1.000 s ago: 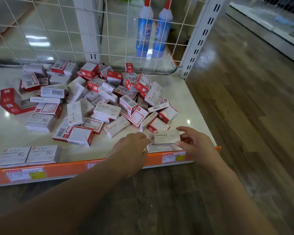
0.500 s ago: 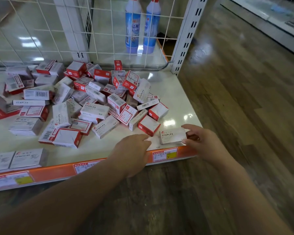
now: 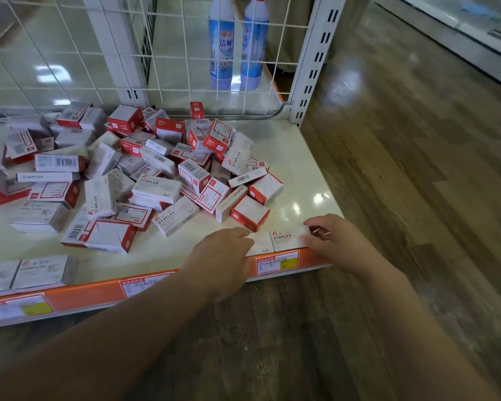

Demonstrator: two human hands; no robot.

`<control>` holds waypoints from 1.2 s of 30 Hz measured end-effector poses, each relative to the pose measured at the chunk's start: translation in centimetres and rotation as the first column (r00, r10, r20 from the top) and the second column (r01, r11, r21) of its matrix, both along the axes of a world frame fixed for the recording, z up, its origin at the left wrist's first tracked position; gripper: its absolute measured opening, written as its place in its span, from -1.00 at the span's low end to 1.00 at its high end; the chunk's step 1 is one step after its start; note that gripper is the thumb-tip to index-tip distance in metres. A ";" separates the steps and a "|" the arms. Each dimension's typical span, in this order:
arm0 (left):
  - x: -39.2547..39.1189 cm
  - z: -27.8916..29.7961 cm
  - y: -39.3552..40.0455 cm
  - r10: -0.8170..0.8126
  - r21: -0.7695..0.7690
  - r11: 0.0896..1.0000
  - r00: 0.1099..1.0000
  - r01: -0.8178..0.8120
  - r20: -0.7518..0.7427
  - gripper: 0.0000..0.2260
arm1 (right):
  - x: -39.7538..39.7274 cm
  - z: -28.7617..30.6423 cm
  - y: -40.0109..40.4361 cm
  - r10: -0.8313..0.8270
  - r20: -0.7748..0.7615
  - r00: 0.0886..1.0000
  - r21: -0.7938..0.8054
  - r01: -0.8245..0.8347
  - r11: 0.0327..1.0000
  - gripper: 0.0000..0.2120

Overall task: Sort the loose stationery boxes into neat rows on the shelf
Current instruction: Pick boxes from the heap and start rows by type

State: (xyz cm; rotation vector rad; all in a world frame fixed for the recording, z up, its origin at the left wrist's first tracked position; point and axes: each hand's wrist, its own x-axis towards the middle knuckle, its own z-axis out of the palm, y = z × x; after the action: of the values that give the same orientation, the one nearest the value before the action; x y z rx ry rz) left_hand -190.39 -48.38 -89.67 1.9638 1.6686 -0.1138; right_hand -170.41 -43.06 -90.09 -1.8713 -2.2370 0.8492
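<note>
Staples box [image 3: 287, 239] is lying flat, label up, at the front right corner of the shelf [image 3: 307, 169], right against the orange price rail [image 3: 168, 287], and a second pale box [image 3: 259, 243] is sitting just to its left, the two touching side to side, which looks like the start of a front row. Right hand [image 3: 334, 241] is holding the right end of the labelled box, fingers curled over its far edge and thumb nearer the rail, probably nudging it square to the shelf lip. Left hand [image 3: 224, 254] is resting on the left part of the second box with its fingers bent downward; I am judging that it is pressing the box steady rather than gripping it, though the fingertips are hidden behind the knuckles. Placing both boxes along the rail makes sense, since the straight edge is serving as a guide for alignment. Behind them the loose pile [image 3: 145, 180] of red-and-white boxes is spreading across the middle of the shelf, tilted and overlapping, so most of the sorting is yet to be done. At the front left, two grey boxes [image 3: 26, 274] are already sitting side by side against the rail. Beyond the wire grid [image 3: 185, 68] two blue bottles [image 3: 237, 41] are standing upright on another shelf.
</note>
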 end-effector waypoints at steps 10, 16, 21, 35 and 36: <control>-0.1 0.0 -0.1 -0.015 -0.011 1.000 1.000 0.015 -0.002 -0.51 | -1.6 -0.6 0.2 -0.038 0.069 0.997 0.050 0.034 0.998 -0.70; -0.4 0.2 -0.1 -0.017 -0.027 0.999 1.000 0.018 0.004 -0.49 | -2.1 -0.3 0.1 -0.052 0.084 0.995 0.049 0.048 0.998 -0.71; -1.2 0.5 -0.5 0.029 0.004 1.000 0.999 -0.029 0.028 -0.49 | -3.6 0.0 -0.3 -0.108 0.110 0.988 0.076 0.100 0.992 -0.67; -8.1 1.7 -2.7 0.181 0.171 0.971 0.981 -0.168 -0.068 -0.63 | -10.6 1.2 -1.8 0.067 -0.129 0.989 0.126 -0.051 0.991 -0.78; -8.7 1.7 -2.9 0.205 0.180 0.965 0.976 -0.189 -0.072 -0.64 | -11.3 1.1 -1.8 0.097 -0.144 0.985 0.133 -0.078 0.988 -0.80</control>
State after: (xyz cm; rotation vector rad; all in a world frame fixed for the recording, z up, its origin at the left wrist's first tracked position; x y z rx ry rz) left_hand -199.09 -51.30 -87.97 1.9263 1.9818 0.0183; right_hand -181.72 -44.89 -88.98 -1.6089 -2.2388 0.8093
